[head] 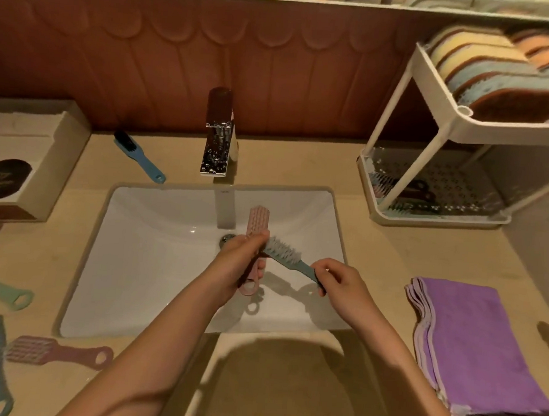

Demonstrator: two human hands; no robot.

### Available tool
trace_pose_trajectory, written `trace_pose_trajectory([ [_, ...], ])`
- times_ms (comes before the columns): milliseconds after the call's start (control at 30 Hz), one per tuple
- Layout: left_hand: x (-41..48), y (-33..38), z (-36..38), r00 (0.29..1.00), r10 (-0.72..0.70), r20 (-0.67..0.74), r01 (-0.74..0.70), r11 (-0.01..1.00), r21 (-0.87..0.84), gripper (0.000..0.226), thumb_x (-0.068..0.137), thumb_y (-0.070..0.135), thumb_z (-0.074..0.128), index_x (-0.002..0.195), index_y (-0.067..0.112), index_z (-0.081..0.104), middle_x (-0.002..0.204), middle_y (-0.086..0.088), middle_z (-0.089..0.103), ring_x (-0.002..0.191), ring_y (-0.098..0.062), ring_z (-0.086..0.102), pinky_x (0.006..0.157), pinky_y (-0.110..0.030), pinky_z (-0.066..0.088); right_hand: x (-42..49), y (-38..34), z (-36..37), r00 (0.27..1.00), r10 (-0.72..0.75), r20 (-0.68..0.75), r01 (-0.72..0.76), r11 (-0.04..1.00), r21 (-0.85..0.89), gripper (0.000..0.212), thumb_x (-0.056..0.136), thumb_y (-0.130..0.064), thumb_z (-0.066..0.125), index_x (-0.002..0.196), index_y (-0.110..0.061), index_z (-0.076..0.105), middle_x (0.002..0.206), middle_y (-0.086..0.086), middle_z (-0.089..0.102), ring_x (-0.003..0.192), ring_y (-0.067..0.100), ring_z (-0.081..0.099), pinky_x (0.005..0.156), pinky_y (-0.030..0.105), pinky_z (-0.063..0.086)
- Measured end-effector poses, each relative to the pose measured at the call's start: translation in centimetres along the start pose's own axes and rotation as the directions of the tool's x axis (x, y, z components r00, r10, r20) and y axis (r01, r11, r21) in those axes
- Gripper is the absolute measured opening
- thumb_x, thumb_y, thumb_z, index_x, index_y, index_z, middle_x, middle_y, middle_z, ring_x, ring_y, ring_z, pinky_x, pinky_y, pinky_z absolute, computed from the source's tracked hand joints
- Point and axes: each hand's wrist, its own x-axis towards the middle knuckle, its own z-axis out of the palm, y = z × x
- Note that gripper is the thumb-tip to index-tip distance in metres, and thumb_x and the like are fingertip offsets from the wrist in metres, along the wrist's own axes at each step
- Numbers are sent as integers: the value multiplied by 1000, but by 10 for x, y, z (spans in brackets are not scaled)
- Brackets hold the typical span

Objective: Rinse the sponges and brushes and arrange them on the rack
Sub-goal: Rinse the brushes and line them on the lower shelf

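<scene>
Seen from above, a person stood at a white sink (156,232), mid-rinse. The left hand (244,264) gripped a pink brush (258,219), fingers curled round its middle, its head pointing toward water falling from the faucet (217,146). The right hand (339,282) pinched the handle of a blue brush (283,251), its white bristles against the pink one. Both forearms reached over the basin. Next, probably, the brushes need carrying right to the rack (432,130), where sponges (487,69) filled the top shelf. More brushes (55,352) waited on the table (377,246).
</scene>
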Motion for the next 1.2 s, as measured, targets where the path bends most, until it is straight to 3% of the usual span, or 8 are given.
trace_pose_trajectory([
  [167,-1,0,13,996,83,19,-85,989,119,25,89,22,62,103,2,55,69,-8,54,49,-11,46,55,-26,42,-7,-4,-18,997,-73,-8,70,977,-201,22,95,-18,46,84,-26,63,68,-6,57,70,14,53,64,30,34],
  [267,-2,4,24,990,140,-5,-137,978,160,23,88,20,64,102,5,56,66,-5,57,50,-12,47,49,-22,41,-14,-13,-30,982,-166,-91,60,732,-679,23,95,-31,45,109,-30,63,107,-6,59,105,19,47,83,34,32],
  [300,-2,5,28,987,159,-21,-154,974,164,21,87,20,64,101,6,56,66,-4,57,51,-12,48,48,-20,41,-16,-18,-33,969,-209,-129,47,674,-738,28,95,-34,44,117,-29,60,117,-6,56,111,20,43,86,34,32],
  [400,-1,11,40,976,204,-78,-192,971,141,16,87,19,65,93,9,54,67,-3,57,53,-11,48,47,-20,42,-16,-34,-38,951,-236,-201,41,738,-673,36,95,-35,44,130,-26,52,128,-4,51,114,20,45,86,34,39],
  [567,1,23,65,973,221,-64,-214,972,95,15,89,18,62,94,10,51,72,-3,58,54,-10,50,48,-19,43,-3,-43,-43,968,-188,-169,59,818,-572,42,93,-43,47,134,-30,45,132,-6,51,111,22,55,83,34,44],
  [867,16,40,99,994,98,55,-102,992,79,19,88,21,63,99,8,53,71,-7,59,48,-10,50,42,-18,42,13,-31,-73,935,-226,-273,43,837,-545,35,93,-39,50,125,-27,54,122,-7,59,110,16,53,83,29,40],
  [1000,23,49,113,992,50,119,-63,992,105,24,90,25,60,106,7,54,85,-5,64,55,-6,58,48,-20,45,19,-20,-88,929,-192,-318,14,874,-485,32,92,-36,52,123,-25,56,121,-7,59,111,14,51,88,32,44],
  [1200,44,67,127,988,-35,151,19,994,111,24,98,29,43,107,13,57,85,-4,64,66,-14,57,57,-26,44,28,5,-119,908,-122,-401,-41,926,-376,28,89,-28,59,116,-23,61,115,-5,63,104,14,56,86,37,50],
])
